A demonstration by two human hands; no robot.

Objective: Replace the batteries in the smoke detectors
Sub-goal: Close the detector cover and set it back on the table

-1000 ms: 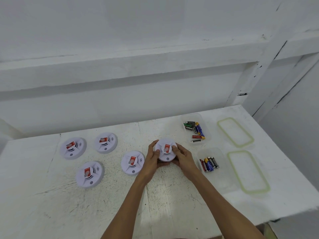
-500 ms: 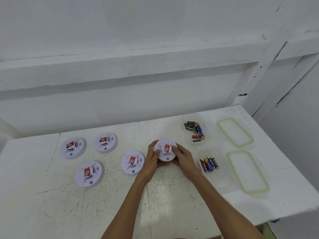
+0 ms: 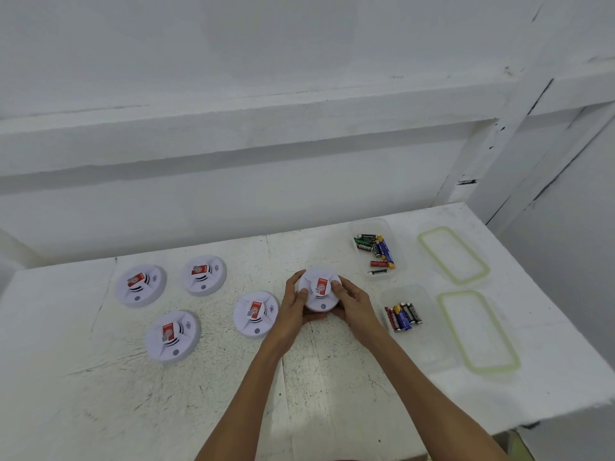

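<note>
Left hand (image 3: 293, 306) and right hand (image 3: 353, 304) both grip the rim of 1 smoke detector (image 3: 319, 289) mid-table, likely to twist it open, with 4 other detectors (image 3: 255, 313) lying left and 2 open battery tubs (image 3: 416, 347) just right, within reach for the swap.

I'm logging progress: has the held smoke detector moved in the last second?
No. The held smoke detector keeps the same gap to the nearest detector lying left of it.
</note>
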